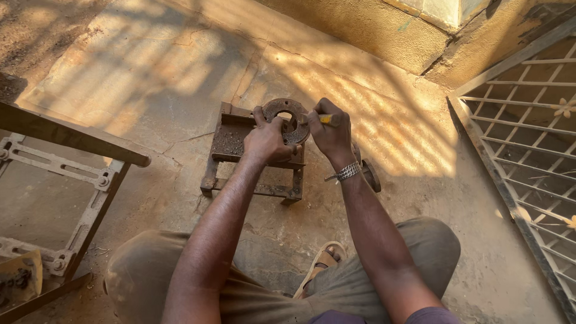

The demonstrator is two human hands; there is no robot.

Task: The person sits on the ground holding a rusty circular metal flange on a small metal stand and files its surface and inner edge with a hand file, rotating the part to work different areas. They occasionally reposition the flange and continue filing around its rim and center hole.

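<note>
Your left fingers (259, 117) curl over the rim of one rusty metal disc (287, 120), pinning it on the small metal stand (252, 157). Your right fingers (327, 111) are wrapped round a yellow-handled tool (324, 119), its tip probably at the disc's centre hole. The stand's tray (231, 141) holds dark grit. One sandal (323, 262) shows below.

The left hand (267, 141) covers the 7 o'clock part of the rusty round flange (287, 119). The right hand (332, 133) hides most of the yellow-handled tool (324, 119), so its tip cannot be seen. At 3 o'clock the metal grille (528, 138) is cut by the edge; at 9 o'clock, so is the metal frame (48, 174).
</note>
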